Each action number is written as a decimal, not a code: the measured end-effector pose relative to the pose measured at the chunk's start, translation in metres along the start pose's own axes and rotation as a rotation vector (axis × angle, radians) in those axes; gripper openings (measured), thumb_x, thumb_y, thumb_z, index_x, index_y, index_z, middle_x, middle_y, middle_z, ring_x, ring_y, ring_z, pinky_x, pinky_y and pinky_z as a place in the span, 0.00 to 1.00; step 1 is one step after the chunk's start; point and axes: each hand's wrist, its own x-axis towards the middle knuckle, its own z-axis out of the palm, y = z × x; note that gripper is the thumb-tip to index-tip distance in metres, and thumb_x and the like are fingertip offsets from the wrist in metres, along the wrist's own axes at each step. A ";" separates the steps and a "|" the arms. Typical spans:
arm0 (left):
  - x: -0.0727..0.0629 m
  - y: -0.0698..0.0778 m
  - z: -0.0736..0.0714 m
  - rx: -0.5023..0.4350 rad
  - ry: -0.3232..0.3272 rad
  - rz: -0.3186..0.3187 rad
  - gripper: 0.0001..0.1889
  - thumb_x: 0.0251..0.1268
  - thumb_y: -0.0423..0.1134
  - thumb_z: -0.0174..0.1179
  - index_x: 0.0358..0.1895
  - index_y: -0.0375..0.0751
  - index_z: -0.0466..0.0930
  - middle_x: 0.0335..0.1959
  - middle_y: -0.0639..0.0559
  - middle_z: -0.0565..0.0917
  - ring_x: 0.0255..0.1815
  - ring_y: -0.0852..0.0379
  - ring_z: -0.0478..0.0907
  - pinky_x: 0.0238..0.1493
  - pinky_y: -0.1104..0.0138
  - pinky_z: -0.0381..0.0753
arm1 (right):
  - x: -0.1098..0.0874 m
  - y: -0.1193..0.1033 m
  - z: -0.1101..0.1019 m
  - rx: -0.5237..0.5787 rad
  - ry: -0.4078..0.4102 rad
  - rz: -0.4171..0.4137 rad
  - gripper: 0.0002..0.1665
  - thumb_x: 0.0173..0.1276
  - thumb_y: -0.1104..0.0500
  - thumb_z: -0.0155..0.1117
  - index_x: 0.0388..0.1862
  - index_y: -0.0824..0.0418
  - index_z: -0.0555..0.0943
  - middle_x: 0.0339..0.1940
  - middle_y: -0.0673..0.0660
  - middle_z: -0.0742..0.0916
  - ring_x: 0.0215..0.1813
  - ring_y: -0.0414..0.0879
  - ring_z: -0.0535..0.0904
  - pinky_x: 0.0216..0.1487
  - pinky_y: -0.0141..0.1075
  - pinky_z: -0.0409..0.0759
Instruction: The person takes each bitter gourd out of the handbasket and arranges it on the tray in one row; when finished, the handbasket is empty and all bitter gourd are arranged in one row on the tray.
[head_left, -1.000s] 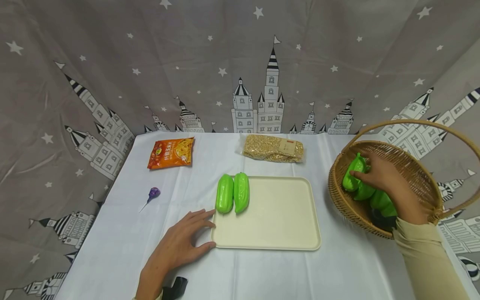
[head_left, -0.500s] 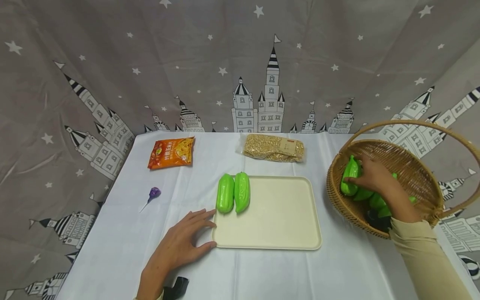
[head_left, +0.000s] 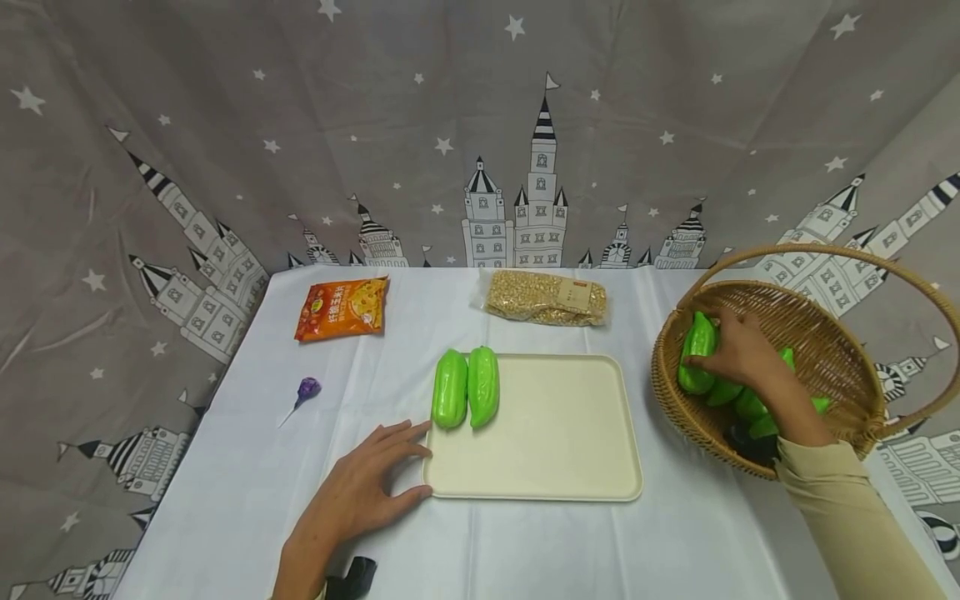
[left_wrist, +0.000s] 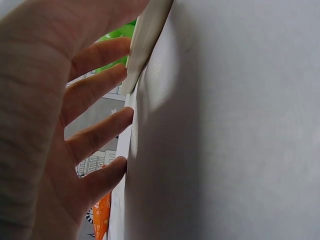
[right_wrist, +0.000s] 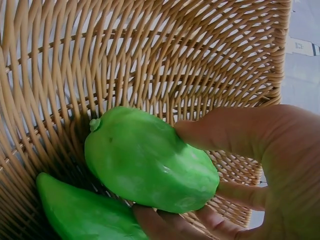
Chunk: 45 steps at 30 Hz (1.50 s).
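In the basket at the right, my right hand (head_left: 742, 350) grips a glossy green papaya-like fruit (right_wrist: 150, 160) with a small stem, thumb on one side and fingers on the other. The fruit leans close to the wicker wall. Beneath the hand lie more green fruits (right_wrist: 85, 210), partly hidden by the hand and wrist. My left hand (head_left: 360, 483) rests with spread fingers at the left edge of the cream tray (head_left: 558, 433), fingertips touching or very near its rim. Two long green fruits (head_left: 450, 389) lie side by side in the tray's upper left corner.
The wicker basket (head_left: 832, 358) has a tall arched handle. Behind the tray lies a clear bag of yellow grains (head_left: 525, 297). An orange snack packet (head_left: 342, 308) and a purple lollipop (head_left: 307, 388) lie to the left on the white cloth. A printed curtain hangs behind.
My right hand has shifted slightly left inside the basket, and the gripped fruit has moved with it toward the near-left wall. More green fruit shows beside the wrist. The left hand stays put.
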 end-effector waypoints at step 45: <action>-0.001 0.000 -0.002 -0.014 -0.018 -0.021 0.22 0.60 0.57 0.79 0.55 0.57 0.89 0.76 0.62 0.79 0.78 0.48 0.74 0.81 0.46 0.71 | -0.066 -0.058 -0.022 0.217 0.351 -0.154 0.50 0.68 0.57 0.80 0.83 0.67 0.66 0.69 0.77 0.73 0.66 0.78 0.74 0.51 0.45 0.84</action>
